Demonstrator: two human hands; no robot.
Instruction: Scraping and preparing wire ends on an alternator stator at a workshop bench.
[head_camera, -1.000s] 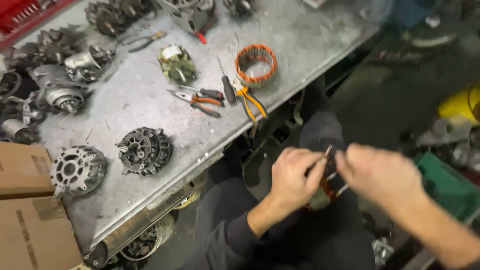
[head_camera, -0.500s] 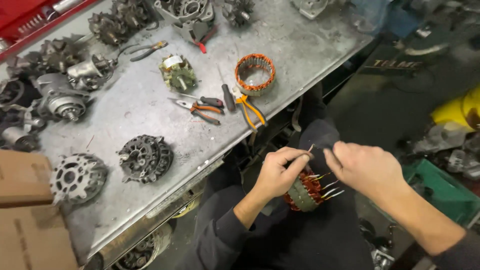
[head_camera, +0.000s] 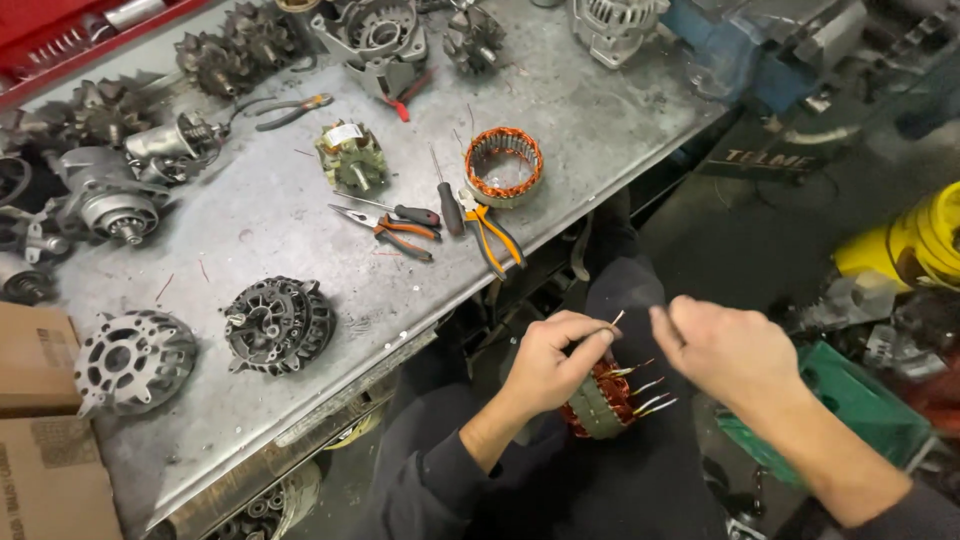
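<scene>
My left hand (head_camera: 551, 362) grips a stator (head_camera: 604, 403) with red-brown copper windings, held over my lap below the bench edge. Bare wire ends stick out of it to the right. The fingers of this hand also pinch one thin wire lead (head_camera: 612, 322) that points up. My right hand (head_camera: 722, 348) hovers just right of that lead, fingers curled, close to the wire ends; whether it touches one I cannot tell.
On the grey metal bench (head_camera: 300, 230) lie a second copper-wound stator (head_camera: 504, 164), pliers with orange handles (head_camera: 492, 236), a screwdriver (head_camera: 447, 204), a rotor (head_camera: 350, 157) and several alternator housings. Cardboard boxes (head_camera: 35, 420) sit at left, a green crate (head_camera: 850, 410) at right.
Both hands have shifted a little left and up in view with the stator. The left hand's fingers have lifted one wire lead; the right hand has drawn slightly away.
</scene>
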